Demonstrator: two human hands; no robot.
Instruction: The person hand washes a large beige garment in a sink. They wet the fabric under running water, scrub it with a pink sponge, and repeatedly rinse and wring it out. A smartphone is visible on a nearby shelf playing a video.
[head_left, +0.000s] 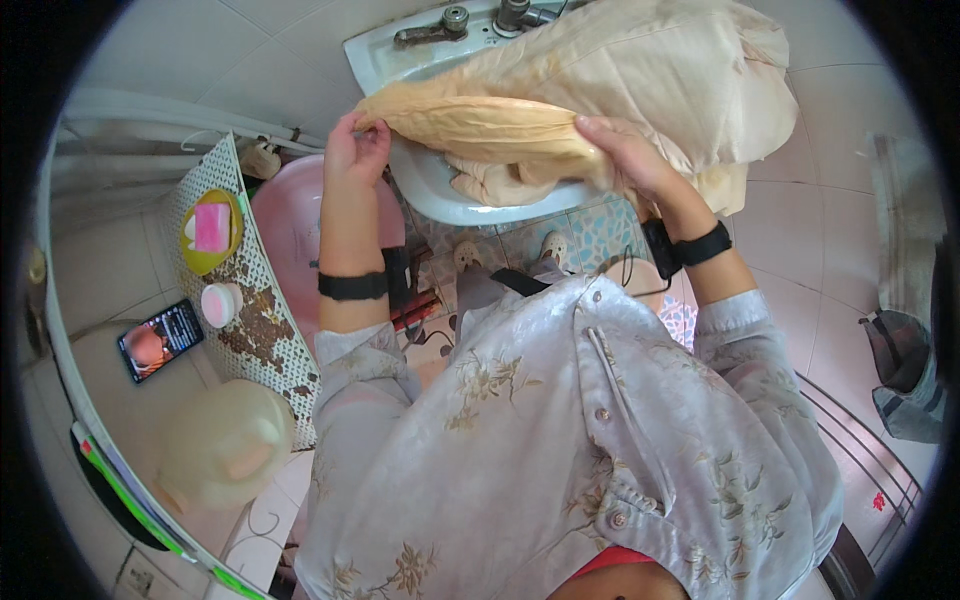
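A large cream-coloured cloth item (637, 67) lies bunched over a white wash basin (420, 187), its bulk heaped on the right side. My left hand (358, 146) pinches the left end of a yellowish, wet-looking stretch of this fabric. At the other end, my right hand (626, 154) grips the same stretch, thumb on top. Between both hands the fabric is drawn out in folds above the basin. Another bunched fold hangs below it, inside the basin. Behind it are a corroded tap (435, 31) and a second metal fitting (517, 16).
Left of me, a rusty perforated shelf (259, 322) holds pink soap in a yellow dish (195, 259) and a round white-and-pink container (217, 305). A lit phone (161, 341) and a pale plastic vessel (225, 442) are beyond it. Below stands a pink tub (289, 217). Grey cloth (907, 375) hangs right.
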